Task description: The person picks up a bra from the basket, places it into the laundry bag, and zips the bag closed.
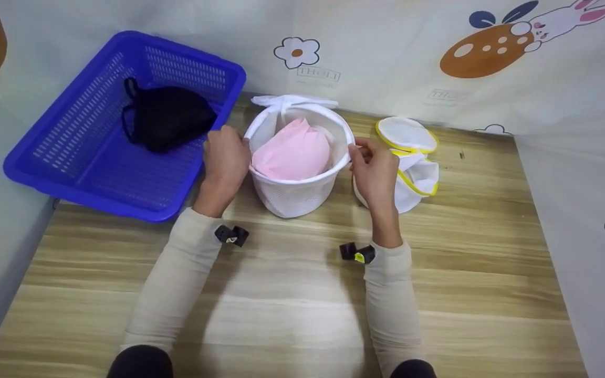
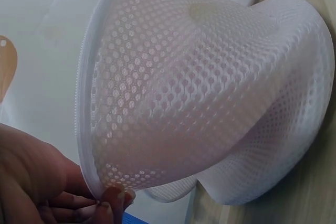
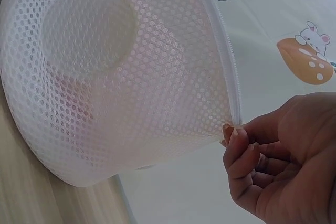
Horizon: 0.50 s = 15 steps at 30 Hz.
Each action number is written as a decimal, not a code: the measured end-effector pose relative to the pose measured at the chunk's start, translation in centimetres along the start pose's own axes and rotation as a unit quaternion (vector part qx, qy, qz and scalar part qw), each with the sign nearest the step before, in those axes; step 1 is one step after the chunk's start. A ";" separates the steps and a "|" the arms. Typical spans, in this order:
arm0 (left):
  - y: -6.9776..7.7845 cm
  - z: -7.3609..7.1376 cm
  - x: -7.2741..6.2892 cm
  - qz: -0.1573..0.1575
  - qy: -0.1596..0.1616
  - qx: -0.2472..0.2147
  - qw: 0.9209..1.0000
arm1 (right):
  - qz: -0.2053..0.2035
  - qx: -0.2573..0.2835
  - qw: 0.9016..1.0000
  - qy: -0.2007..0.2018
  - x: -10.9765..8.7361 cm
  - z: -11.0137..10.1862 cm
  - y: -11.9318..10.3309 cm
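Observation:
A white mesh laundry bag (image 1: 296,202) stands on the wooden surface with its round mouth facing up. Inside it lies a pink bra (image 1: 294,152), folded so that a cup shows. My left hand (image 1: 226,157) pinches the left side of the bag's rim, while my right hand (image 1: 376,168) pinches the right side. Both wrist views show the mesh wall (image 2: 173,77) stretched beside the zippered edge (image 3: 228,61), thumb and fingers closed on that edge. The bag's lid (image 1: 294,101) is folded back behind the mouth.
At the left a blue plastic basket (image 1: 108,205) holds a black bra (image 1: 168,118). Close to my right hand sits a second white mesh bag (image 1: 407,197) with yellow trim, its lid (image 1: 407,134) laid back. A printed sheet (image 1: 381,63) rises behind the wooden surface (image 1: 292,315).

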<state>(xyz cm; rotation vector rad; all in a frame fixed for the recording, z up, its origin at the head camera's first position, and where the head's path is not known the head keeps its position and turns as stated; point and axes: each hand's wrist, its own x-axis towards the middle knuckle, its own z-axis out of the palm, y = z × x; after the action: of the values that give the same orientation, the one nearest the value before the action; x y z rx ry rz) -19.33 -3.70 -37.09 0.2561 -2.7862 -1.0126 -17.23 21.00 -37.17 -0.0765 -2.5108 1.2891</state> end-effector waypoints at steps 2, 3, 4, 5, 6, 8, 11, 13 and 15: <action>0.0 -0.1 -0.1 0.009 0.016 -0.010 1.000 | -0.001 0.000 1.000 0.004 0.0 0.0 0.0; 0.0 -0.2 -0.1 0.012 0.025 -0.015 0.999 | -0.003 0.001 1.000 0.008 0.0 0.0 0.1; 0.0 -0.2 -0.1 0.016 0.034 -0.021 0.999 | -0.007 0.003 1.000 0.011 0.0 0.0 0.1; -0.1 -0.3 -0.1 0.020 0.042 -0.026 0.999 | -0.010 0.004 1.000 0.014 0.0 0.0 0.1; -0.1 -0.3 -0.2 0.023 0.051 -0.033 0.998 | -0.012 0.005 1.000 0.016 0.0 0.0 0.1; -0.1 -0.3 -0.3 0.032 0.073 -0.051 0.995 | -0.015 0.007 1.000 0.020 -0.1 -0.1 0.1; -0.2 -0.1 -0.3 0.053 0.116 -0.089 0.988 | -0.012 0.005 1.000 0.019 0.0 -0.2 0.0; -0.4 0.0 -0.4 0.075 0.148 -0.117 0.979 | -0.013 0.009 1.000 0.019 0.0 -0.3 -0.1; -0.6 0.2 -0.4 0.097 0.172 -0.142 0.970 | -0.016 0.015 1.000 0.022 0.0 -0.3 -0.2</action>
<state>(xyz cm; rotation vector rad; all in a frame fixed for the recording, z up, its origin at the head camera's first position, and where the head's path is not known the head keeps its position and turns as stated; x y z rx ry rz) -18.88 -3.95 -37.68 0.1041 -2.2745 -1.1714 -17.08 21.10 -36.86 -0.0573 -2.4458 1.2976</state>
